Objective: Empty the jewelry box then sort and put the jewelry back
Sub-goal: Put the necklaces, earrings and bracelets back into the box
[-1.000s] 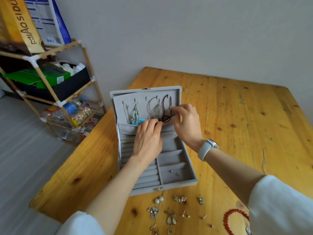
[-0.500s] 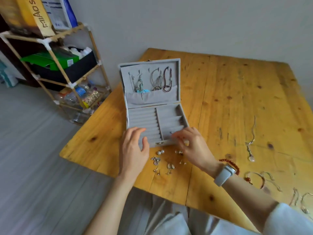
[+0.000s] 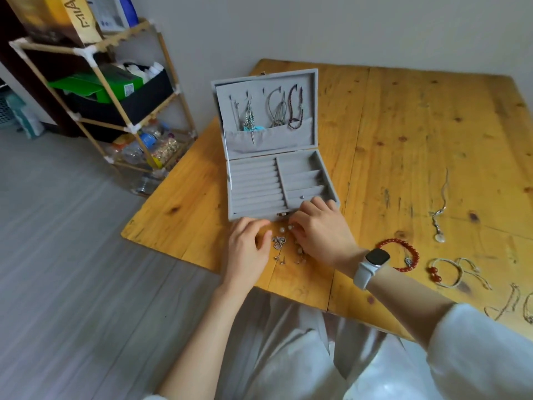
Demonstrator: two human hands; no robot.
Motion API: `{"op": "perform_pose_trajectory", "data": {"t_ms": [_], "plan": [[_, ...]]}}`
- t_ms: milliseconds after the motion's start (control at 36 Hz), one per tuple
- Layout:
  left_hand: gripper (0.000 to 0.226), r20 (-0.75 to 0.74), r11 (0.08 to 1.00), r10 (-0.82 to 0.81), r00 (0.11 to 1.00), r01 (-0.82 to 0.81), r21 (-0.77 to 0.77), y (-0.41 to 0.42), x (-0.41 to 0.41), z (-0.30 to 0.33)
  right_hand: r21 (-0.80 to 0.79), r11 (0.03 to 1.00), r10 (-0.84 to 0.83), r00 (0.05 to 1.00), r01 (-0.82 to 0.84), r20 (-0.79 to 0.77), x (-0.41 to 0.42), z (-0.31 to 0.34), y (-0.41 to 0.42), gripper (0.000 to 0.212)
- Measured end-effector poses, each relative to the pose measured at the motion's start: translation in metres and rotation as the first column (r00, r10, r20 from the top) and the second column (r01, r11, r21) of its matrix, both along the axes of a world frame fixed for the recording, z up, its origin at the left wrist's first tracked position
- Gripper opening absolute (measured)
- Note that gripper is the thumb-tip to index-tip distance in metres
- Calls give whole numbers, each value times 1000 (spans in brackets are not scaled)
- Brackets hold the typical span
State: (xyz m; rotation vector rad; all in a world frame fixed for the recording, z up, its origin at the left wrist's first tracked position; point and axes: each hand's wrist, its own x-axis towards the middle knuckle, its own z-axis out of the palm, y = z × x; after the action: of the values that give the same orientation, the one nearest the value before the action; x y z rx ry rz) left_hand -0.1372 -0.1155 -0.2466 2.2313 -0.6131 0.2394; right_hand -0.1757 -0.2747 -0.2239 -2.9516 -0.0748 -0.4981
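2 hands work over the earrings (image 3: 284, 246) on the counter (image 3: 403, 157), just before the open jewelry box (image 3: 277, 168). Left hand (image 3: 248, 249) lies with fingers relaxed. Right hand (image 3: 323, 229) curls its fingers over the pile; whether it holds one, I cannot tell.

Wall (image 3: 346, 27): plain, pale grey-white, unmarked; ran behind the table and the shelf.
Floor (image 3: 63, 255): grey planks, long seams running diagonally; soft sheen.
Table (image 3: 403, 134): yellow-orange wooden boards, knotty, scuffed with dark marks; far edge close against the wall, seams between boards visible.
Shelf rack (image 3: 121, 90): light wooden poles with white corner joints, stood left of the table against the wall.
Top tier: large printed bags, one gold-brown (image 3: 54, 15), one white and blue (image 3: 115, 10).
Middle tier: black bin (image 3: 135, 96), green box (image 3: 98, 85) at its edge.
Bottom tier: plastic bottles (image 3: 141, 142), packets.
Light: soft, even, daylight-like; weak shadows.
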Motion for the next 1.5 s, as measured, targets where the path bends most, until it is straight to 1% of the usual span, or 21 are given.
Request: {"op": "perform_pose_trajectory", "data": {"t_ms": [139, 250, 361, 417, 472, 583, 667, 722, 806, 861, 944, 1028, 1139, 1222, 1333, 1500], "plan": [[22, -27, 994, -41, 999, 43, 98, -20, 4, 6, 88, 994, -65, 998, 63, 14, -4, 6, -10, 10], [21, 20, 978, -31, 999, 27, 207, -32, 3, 4, 184, 980, -83, 996, 79, 14, -7, 8, -19, 11], [20, 49, 972, -43, 998, 31, 232, -34, 3, 5, 326, 942, -90, 996, 77, 23, -11, 10, -24, 9], [19, 69, 976, -62, 996, 46, 214, -34, 4, 10, 435, 897, -95, 995, 83, 7, -12, 12, -26, 6], [19, 80, 986, -65, 995, 52, 156, -33, 6, 19, 551, 828, -111, 994, 98, -10, -9, 15, -26, 5], [20, 116, 999, -6, 993, 1, 44, -25, 21, 41, 744, 656, -159, 987, 127, -29, 3, 22, -24, 8], [21, 146, 996, 86, 986, -87, 4, -15, 42, 48, 829, 549, -156, 988, 103, -20, 18, 25, -20, 10], [22, 169, 992, 126, 978, -126, -6, -11, 59, 47, 846, 525, -142, 990, 90, -17, 29, 25, -15, 9], [23, 166, 981, 192, 967, -193, -11, -10, 85, 41, 840, 531, -159, 987, 109, -28, 46, 21, -9, 8], [19, 184, 979, 203, 962, -206, -1, -10, 99, 36, 835, 537, -171, 985, 117, -28, 58, 18, -6, 9], [14, 300, 984, 158, 941, -174, 27, -12, 114, 27, 828, 546, -188, 982, 126, -26, 76, 14, -4, 9], [15, 375, 969, 160, 913, -217, 115, -11, 127, 20, 819, 560, -201, 979, 128, -16, 91, 15, -3, 9], [15, 413, 934, 159, 897, -272, 230, -12, 133, 22, 809, 578, -185, 983, 108, 0, 106, 17, -1, 10], [17, 415, 915, 167, 894, -297, 272, -13, 137, 25, 807, 581, -176, 984, 105, -2, 114, 16, -1, 10], [21, 400, 906, 149, 904, -287, 311, -11, 141, 26, 796, 598, -164, 986, 100, -1, 120, 13, -2, 11], [20, 376, 888, 160, 913, -300, 349, -11, 143, 27, 769, 633, -155, 988, 92, 10, 131, 8, 1, 8]]}}
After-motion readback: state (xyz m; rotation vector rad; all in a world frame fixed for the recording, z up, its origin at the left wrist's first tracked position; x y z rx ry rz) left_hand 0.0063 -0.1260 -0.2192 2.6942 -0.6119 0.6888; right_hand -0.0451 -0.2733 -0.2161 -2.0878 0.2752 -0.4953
